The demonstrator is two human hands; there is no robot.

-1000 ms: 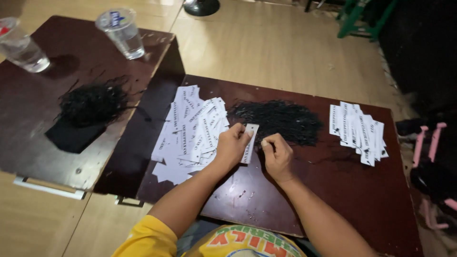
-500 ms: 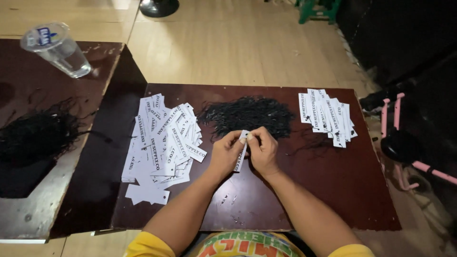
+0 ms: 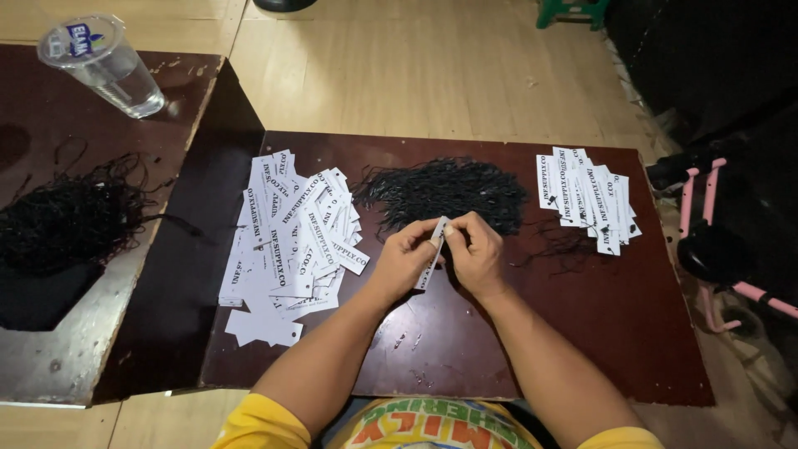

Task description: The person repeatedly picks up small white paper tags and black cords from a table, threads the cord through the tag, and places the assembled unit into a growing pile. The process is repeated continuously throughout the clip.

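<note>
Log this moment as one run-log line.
left hand: holds white paper tag | right hand: pinches tag top | behind: black string pile

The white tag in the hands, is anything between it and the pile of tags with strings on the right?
Nothing visible blocks it. The white tag sits pinched between the left hand and right hand; toward the strung tags lie only bare table and a few loose black strings.

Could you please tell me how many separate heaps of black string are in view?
2: one heap on the dark board just beyond the hands, another on the left table. A few loose strands lie near the right tag pile.
</note>
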